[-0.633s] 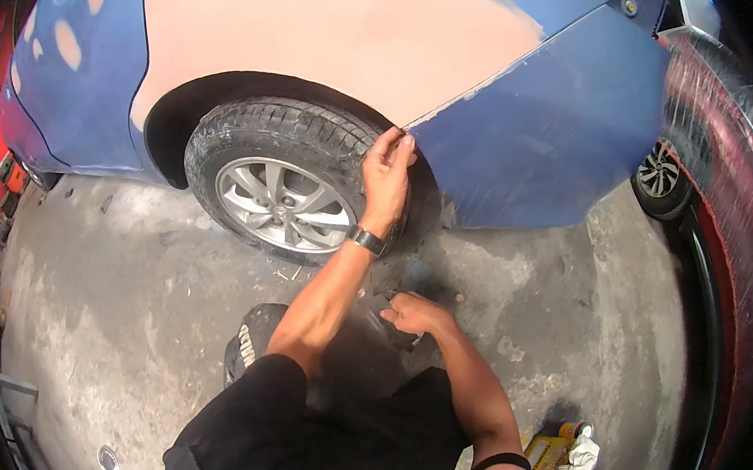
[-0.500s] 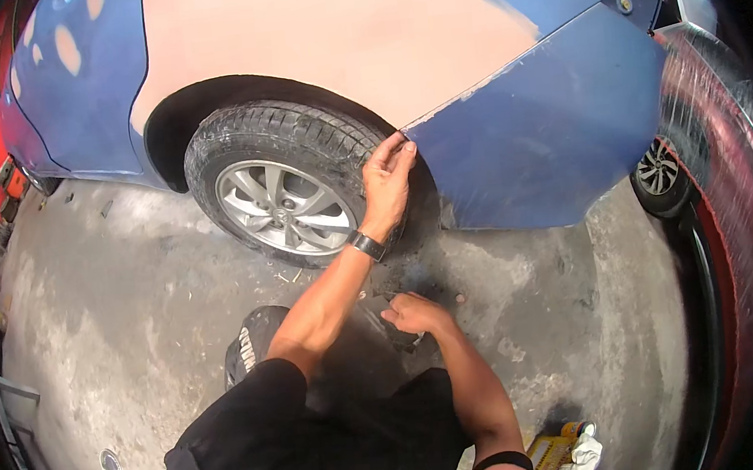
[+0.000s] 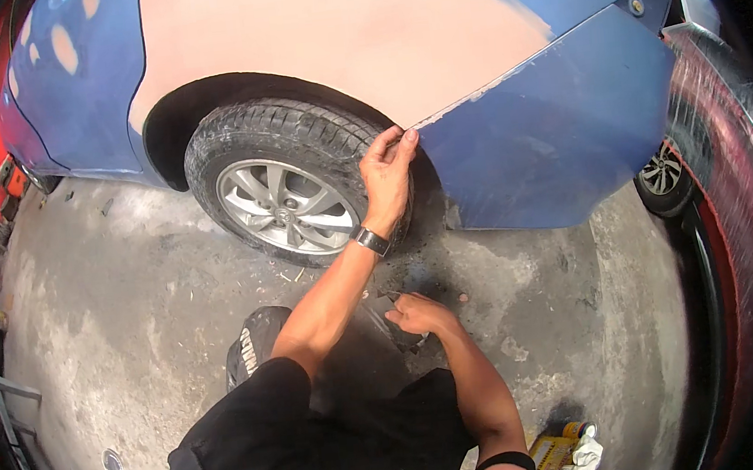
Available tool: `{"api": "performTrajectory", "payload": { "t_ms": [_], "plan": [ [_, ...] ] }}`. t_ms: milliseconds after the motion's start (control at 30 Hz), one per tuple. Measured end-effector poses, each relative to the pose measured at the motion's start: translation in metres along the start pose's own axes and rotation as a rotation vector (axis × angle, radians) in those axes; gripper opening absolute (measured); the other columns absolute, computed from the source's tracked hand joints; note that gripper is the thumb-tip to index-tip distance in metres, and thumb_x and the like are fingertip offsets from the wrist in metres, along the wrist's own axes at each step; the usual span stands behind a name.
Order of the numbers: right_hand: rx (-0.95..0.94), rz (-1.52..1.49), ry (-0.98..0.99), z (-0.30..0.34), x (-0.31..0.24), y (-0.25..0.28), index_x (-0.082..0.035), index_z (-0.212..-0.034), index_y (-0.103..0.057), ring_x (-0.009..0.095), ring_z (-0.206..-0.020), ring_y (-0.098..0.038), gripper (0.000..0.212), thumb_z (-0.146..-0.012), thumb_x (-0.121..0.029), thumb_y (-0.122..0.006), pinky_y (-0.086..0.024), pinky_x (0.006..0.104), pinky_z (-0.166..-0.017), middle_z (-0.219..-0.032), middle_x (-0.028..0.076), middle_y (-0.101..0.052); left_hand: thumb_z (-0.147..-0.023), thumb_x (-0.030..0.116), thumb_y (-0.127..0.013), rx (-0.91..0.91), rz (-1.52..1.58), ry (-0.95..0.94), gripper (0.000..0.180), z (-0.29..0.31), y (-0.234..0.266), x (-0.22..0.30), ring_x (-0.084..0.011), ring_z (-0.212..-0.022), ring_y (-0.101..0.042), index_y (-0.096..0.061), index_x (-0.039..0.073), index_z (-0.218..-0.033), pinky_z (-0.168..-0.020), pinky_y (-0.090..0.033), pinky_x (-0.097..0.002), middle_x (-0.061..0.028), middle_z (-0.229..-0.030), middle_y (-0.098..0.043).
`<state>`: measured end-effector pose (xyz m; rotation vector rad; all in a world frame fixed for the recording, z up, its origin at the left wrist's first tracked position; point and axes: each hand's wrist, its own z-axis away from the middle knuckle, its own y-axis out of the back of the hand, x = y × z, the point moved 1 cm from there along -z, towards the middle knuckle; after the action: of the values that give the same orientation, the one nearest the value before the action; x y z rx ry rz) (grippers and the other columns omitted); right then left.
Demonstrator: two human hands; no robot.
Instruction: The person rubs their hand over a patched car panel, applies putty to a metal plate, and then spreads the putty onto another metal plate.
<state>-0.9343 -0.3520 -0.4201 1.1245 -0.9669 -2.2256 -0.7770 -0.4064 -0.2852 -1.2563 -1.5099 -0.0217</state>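
Note:
My left hand (image 3: 387, 166), with a dark watch on its wrist, pinches the front corner of the blue rear bumper (image 3: 557, 136) where it meets the wheel arch. Its fingertips are behind the edge and the thumb lies on the outside. The bumper's upper edge runs along a fender (image 3: 311, 24) coated in pinkish-beige filler. Just left of that hand sits the dusty tyre (image 3: 245, 139) with its silver alloy wheel (image 3: 288, 205). Lower down, above the floor, my right hand (image 3: 418, 313) is closed; a small dark, pointed thing shows at its fingertips, too small to name.
A dark shoe (image 3: 258, 337) is beside my left arm on the concrete floor (image 3: 155, 292). Near my right elbow lie a yellow package (image 3: 554, 455) and crumpled white paper (image 3: 581, 462). Another car (image 3: 718, 157), dusty and red, stands at the right. A metal frame (image 3: 10, 433) is at the left.
The bumper's front corner and my left hand have shifted slightly right, and the bumper's far right end sits a little farther out. My right hand has barely moved.

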Motion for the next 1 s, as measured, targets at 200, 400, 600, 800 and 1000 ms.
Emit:
{"api": "performTrajectory", "payload": {
  "t_ms": [200,400,600,800,1000],
  "plan": [
    [0.032,-0.010,0.013,-0.001,0.002,-0.001,0.009,-0.082,-0.063,0.043,-0.084,-0.066,0.048,-0.095,-0.037,-0.057,-0.048,0.0501,-0.075,-0.082,0.030,-0.063,-0.089,0.018,-0.075,-0.027,-0.049,-0.019,0.026,-0.016,0.007,-0.001,-0.0065,-0.081,-0.061,-0.066,-0.002,-0.103,-0.072,-0.048,-0.0209,-0.0034,-0.092,-0.068],
    [0.104,-0.042,0.062,0.001,0.007,-0.002,0.008,-0.078,-0.062,0.044,-0.078,-0.064,0.048,-0.094,-0.037,-0.058,-0.048,0.0503,-0.072,-0.077,0.028,-0.062,-0.090,0.020,-0.074,-0.072,-0.130,0.044,0.034,-0.002,0.032,-0.013,-0.0094,-0.087,-0.063,-0.065,-0.001,-0.115,-0.075,-0.052,-0.0232,-0.0054,-0.101,-0.069],
    [0.531,-0.228,0.124,0.025,0.004,0.030,0.008,-0.077,-0.061,0.037,-0.065,-0.062,0.054,-0.095,-0.042,-0.055,-0.047,0.0469,-0.066,-0.071,0.026,-0.061,-0.096,0.028,-0.066,-0.002,-0.434,0.209,0.033,0.035,0.135,-0.003,-0.0065,-0.088,-0.061,-0.066,0.006,-0.120,-0.072,-0.048,-0.0221,-0.0001,-0.104,-0.069],
    [0.999,-0.764,0.120,0.060,-0.036,0.056,0.004,-0.071,-0.059,0.008,-0.062,-0.044,0.048,-0.099,-0.034,-0.057,-0.039,0.0327,-0.056,-0.061,0.001,-0.049,-0.100,0.027,-0.060,-0.307,-0.305,0.324,0.032,0.045,0.101,0.020,-0.0065,-0.086,-0.060,-0.066,0.003,-0.120,-0.070,-0.048,-0.0213,-0.0015,-0.104,-0.068],
    [1.380,-1.019,0.168,0.091,-0.058,0.073,0.005,-0.087,-0.066,0.008,-0.071,-0.053,0.039,-0.102,-0.029,-0.052,-0.043,0.0263,-0.063,-0.079,0.002,-0.064,-0.095,0.018,-0.067,-0.258,-0.187,0.055,0.033,0.006,0.019,0.020,-0.0089,-0.095,-0.063,-0.063,-0.001,-0.122,-0.079,-0.052,-0.0241,-0.0054,-0.107,-0.069]
  ]
}}
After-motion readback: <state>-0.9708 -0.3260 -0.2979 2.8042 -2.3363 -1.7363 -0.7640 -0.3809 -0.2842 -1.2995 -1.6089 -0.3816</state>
